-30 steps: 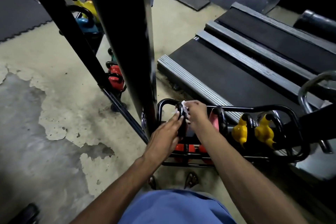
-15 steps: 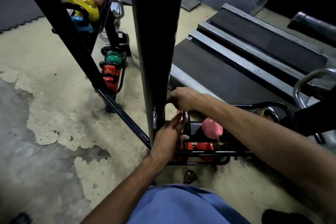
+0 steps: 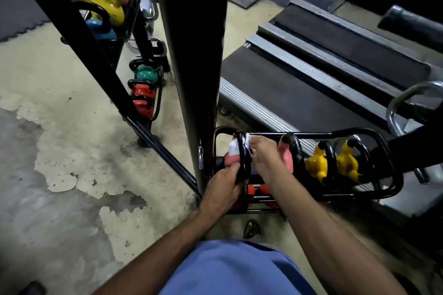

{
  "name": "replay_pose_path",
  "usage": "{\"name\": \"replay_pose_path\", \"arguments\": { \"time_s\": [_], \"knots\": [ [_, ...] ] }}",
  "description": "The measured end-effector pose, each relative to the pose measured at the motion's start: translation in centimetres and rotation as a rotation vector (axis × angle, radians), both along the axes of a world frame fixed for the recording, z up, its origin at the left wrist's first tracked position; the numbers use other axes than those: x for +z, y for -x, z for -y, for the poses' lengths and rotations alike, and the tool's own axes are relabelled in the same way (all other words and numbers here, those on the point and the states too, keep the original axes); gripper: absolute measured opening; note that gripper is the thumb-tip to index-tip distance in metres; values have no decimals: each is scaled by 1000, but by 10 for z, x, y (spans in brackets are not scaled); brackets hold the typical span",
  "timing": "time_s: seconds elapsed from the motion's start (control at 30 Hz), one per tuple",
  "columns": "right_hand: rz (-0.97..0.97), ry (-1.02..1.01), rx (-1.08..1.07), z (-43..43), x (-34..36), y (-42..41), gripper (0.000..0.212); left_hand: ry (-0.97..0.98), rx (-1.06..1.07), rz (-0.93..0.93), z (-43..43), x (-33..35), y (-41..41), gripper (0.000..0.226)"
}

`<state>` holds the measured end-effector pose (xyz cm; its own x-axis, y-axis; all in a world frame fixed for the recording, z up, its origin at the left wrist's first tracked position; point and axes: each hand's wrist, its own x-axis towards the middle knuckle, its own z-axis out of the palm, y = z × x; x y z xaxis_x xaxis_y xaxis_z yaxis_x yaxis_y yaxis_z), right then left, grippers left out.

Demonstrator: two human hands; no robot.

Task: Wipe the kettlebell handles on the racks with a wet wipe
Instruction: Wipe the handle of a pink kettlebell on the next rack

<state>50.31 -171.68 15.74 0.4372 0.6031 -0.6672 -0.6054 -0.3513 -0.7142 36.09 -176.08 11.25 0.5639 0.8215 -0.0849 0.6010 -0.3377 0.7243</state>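
A low black rack (image 3: pixel 393 163) holds a row of kettlebells. At its left end stands a pink kettlebell (image 3: pixel 231 160) with a black handle (image 3: pixel 244 151). My left hand (image 3: pixel 224 189) grips the lower near side of that handle. My right hand (image 3: pixel 263 158) presses a white wet wipe (image 3: pixel 234 149) around the upper part of the same handle. To the right sit another pink kettlebell (image 3: pixel 286 158) and two yellow kettlebells (image 3: pixel 316 167) (image 3: pixel 346 165). Red weights (image 3: pixel 251 189) show on the shelf below, mostly hidden by my arms.
A thick black upright post (image 3: pixel 194 55) rises just left of the rack. A second rack (image 3: pixel 146 93) at the back left carries green, red, yellow, blue and pink kettlebells. A treadmill deck (image 3: pixel 311 74) lies behind the low rack. The concrete floor (image 3: pixel 60 151) has peeling paint.
My right hand has come back from the rack's left corner onto the handle with the wipe. The left hand has shifted up to grip the handle. The view moved slightly.
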Motion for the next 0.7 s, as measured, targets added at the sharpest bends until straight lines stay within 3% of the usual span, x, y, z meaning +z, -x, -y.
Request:
{"name": "replay_pose_path", "arguments": {
  "time_s": [0.07,0.13,0.2,0.27,0.33,0.43,0.5,0.57,0.6,0.7],
  "knots": [
    [477,-46,43,0,-7,4,22,9,-3,-21,-2,-3,1,36],
    [990,-99,346,-5,-12,0,14,21,-2,-33,-4,-5,2,32],
    [1419,-132,781,-15,-3,-7,11,23,6,-24,-5,4,1,23],
    [1742,-76,1243,-27,16,-4,13,-1,8,-27,-5,9,0,25],
    [1915,-46,1543,-39,31,1,12,-40,-13,-57,-4,12,-1,29],
    [1910,4,1779,-46,41,6,23,-44,-17,-76,-1,15,1,29],
    [1884,-19,1745,-45,39,3,23,-35,-12,-62,-2,14,3,27],
    [1868,-86,1496,-36,30,-8,9,-24,7,-38,-3,14,6,26],
    [1807,-105,1307,-29,21,-14,12,-17,9,-31,-3,13,8,26],
    [1351,-143,624,0,-2,-21,11,17,-13,-14,-4,11,11,27]
  ]
}}
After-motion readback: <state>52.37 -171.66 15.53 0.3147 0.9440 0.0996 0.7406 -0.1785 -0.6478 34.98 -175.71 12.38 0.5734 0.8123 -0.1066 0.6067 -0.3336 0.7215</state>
